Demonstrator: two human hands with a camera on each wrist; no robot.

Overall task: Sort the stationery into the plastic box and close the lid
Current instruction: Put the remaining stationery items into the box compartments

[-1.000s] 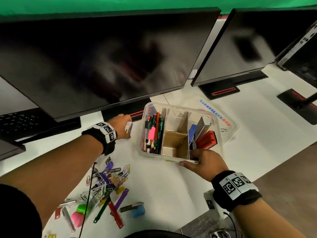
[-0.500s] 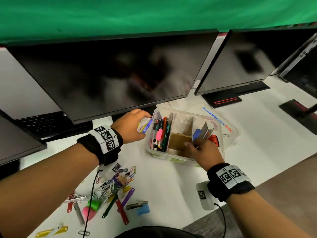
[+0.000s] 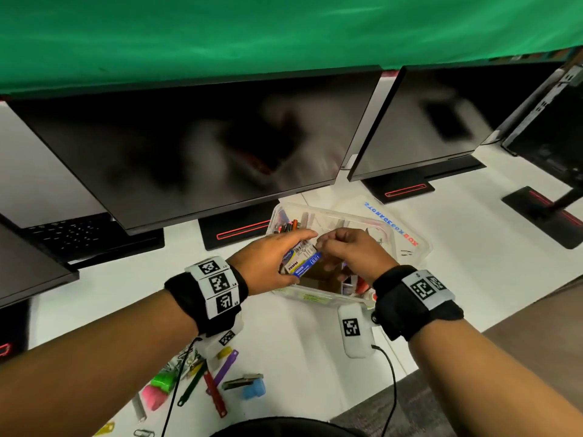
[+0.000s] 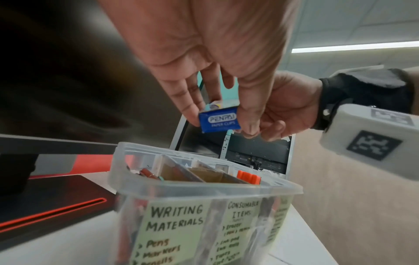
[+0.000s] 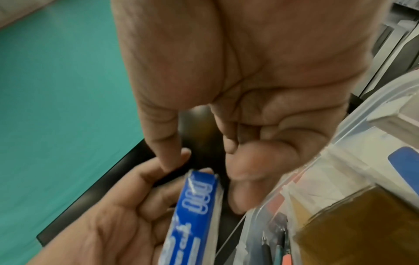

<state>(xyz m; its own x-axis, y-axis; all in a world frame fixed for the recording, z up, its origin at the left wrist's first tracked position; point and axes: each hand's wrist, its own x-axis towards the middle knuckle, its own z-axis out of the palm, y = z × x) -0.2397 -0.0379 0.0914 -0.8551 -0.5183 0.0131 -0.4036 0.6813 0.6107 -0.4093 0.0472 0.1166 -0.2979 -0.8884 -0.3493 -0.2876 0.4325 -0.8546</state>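
The clear plastic box (image 3: 315,298) stands open on the white desk, split by cardboard dividers, with pens (image 3: 288,227) in its left compartment. Its wall carries labels such as "Writing Materials" (image 4: 176,220). Above the plastic box (image 4: 204,186) my left hand (image 3: 295,250) pinches a small blue and white paper clip box (image 3: 302,261) between thumb and fingers (image 4: 192,107). My right hand (image 3: 325,246) meets it from the right, fingers curled, thumb and forefinger at the far end of the paper clip box (image 5: 197,206). An orange item (image 4: 248,176) sits in the right compartment.
The clear lid (image 3: 413,247) lies under and behind the plastic box at the right. A pile of loose clips and coloured fasteners (image 3: 217,376) lies at the front left. Large monitors (image 3: 205,146) overhang the desk's back. The desk edge (image 3: 441,348) runs at the front right.
My left hand lifted the paper clip box from the desk left of the plastic box to above it. My right hand left the box's front rim and rose to meet it.
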